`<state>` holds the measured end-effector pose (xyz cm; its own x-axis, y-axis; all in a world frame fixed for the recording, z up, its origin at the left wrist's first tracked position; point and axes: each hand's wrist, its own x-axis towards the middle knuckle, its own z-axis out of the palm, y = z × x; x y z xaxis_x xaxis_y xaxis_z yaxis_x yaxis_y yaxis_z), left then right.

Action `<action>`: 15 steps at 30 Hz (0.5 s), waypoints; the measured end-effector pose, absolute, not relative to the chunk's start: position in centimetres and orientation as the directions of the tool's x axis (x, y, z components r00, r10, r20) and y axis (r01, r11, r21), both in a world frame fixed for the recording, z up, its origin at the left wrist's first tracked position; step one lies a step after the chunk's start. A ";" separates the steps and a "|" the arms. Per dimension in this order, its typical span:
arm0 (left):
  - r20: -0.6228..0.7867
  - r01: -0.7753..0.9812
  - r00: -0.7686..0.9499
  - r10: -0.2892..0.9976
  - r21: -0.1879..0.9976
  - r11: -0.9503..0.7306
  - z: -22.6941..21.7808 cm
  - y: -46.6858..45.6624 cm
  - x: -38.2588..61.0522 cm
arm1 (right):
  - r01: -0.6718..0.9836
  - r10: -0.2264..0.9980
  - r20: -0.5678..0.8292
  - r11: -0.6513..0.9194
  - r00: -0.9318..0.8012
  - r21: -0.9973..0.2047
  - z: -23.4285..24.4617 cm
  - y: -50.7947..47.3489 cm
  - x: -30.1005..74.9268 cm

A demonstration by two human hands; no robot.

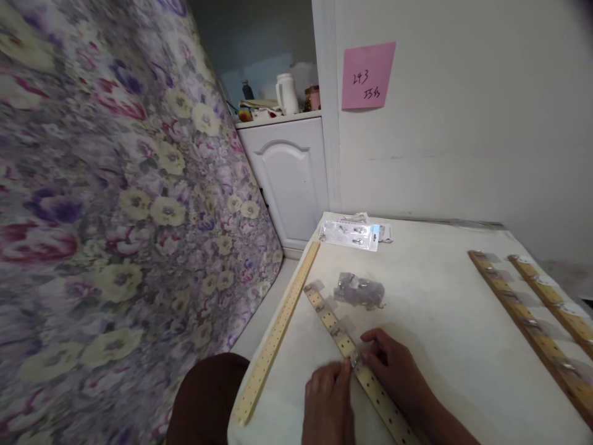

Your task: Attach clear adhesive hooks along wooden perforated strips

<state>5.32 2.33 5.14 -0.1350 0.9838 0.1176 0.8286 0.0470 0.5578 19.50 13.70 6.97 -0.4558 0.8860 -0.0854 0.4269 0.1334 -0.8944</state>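
A narrow wooden strip with rows of holes lies slantwise on the white-covered table, several small shiny fittings spaced along its far half. My left hand is closed, its thumb and finger pressed at the near side of one shiny fitting on the strip. From the other side, my right hand has curled fingers, with its thumb at that same fitting. The fingertips partly cover the fitting, so its exact shape cannot be made out. Beyond the hands lies a clear plastic bag of small metal parts.
A second holed strip runs along the table's left edge. Blister packs of hooks lie at the back. Two wooden strips with fittings lie at right. A floral curtain hangs left; a white cabinet stands behind.
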 end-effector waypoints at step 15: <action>0.052 0.833 -0.098 0.994 0.551 0.053 7.1 2.1 5.2 | 0.467 0.889 -0.079 0.160 -0.451 -0.870 6.8 13.7 19.2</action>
<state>5.25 2.13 7.07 -0.0983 0.9938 0.0523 0.8329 0.0534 0.5509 19.24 13.68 6.80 -0.4513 0.8888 -0.0790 0.4671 0.1598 -0.8696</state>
